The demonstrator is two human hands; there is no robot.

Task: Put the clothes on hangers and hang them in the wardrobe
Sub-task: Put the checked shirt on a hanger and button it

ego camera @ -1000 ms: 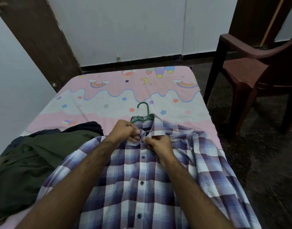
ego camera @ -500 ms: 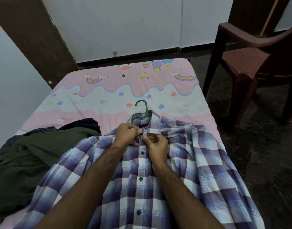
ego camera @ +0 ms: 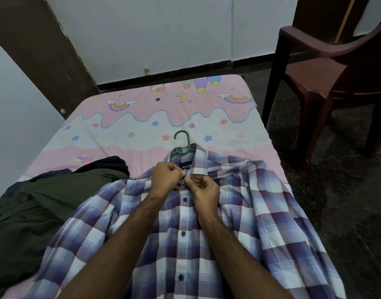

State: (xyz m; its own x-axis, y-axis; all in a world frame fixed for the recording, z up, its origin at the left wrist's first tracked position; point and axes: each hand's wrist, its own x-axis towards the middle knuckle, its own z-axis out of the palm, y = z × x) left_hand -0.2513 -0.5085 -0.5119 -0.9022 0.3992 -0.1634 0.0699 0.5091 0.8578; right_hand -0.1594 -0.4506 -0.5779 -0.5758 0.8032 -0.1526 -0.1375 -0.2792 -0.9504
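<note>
Head view: both hands' fingers still pinch the plaid shirt placket, now closer together at the collar

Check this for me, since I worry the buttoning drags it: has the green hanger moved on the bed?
No, not noticeably. The hanger has its hook between the same orange star and blue star on the sheet as before.

The shirt lies flat on the bed in front of me, collar at the far end. The hanger sits inside it, hook poking out beyond the collar. My left hand and right hand meet just below the collar. A pile of clothes lies left of the shirt. A chair stands right of the bed, on the floor.
</note>
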